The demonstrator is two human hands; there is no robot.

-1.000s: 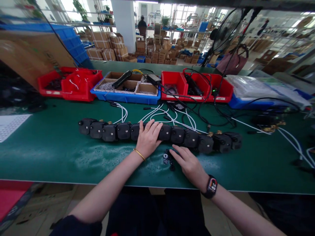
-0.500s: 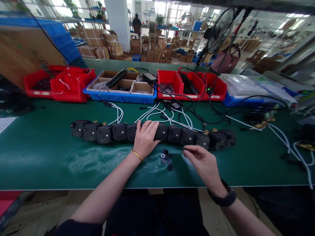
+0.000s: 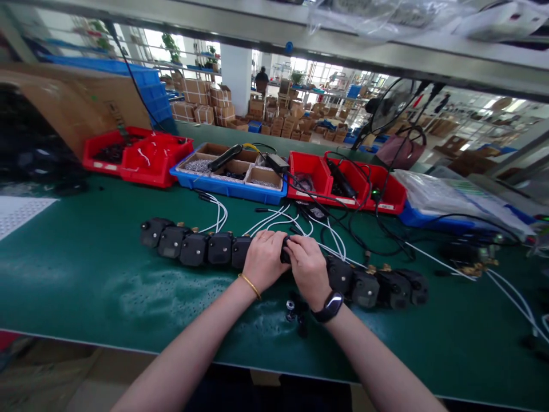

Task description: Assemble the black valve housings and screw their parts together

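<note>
A curved row of black box-shaped housings (image 3: 220, 248), with small brass fittings at their far edges, lies across the green table. Near its middle, my left hand (image 3: 266, 260) is closed around one black housing (image 3: 285, 252), steadying it. My right hand (image 3: 309, 270) meets it there, its thumb and fingers pinched together against that housing; whatever lies between these fingertips is hidden. Small round black parts (image 3: 295, 312), some with a silvery face, lie in a loose group on the table just below my right wrist.
Behind the row, white cables (image 3: 221, 212) and black cords spread over the green table (image 3: 163, 332). Red bins (image 3: 156, 166), a blue divided tray (image 3: 229, 189) of small hardware and more red bins (image 3: 311, 171) line the back. A metal shelf beam (image 3: 257, 34) crosses above.
My right hand has moved left and up from the loose round parts, with a small black piece in its pinch before, to the housing at my left hand. The camera view has shifted.
</note>
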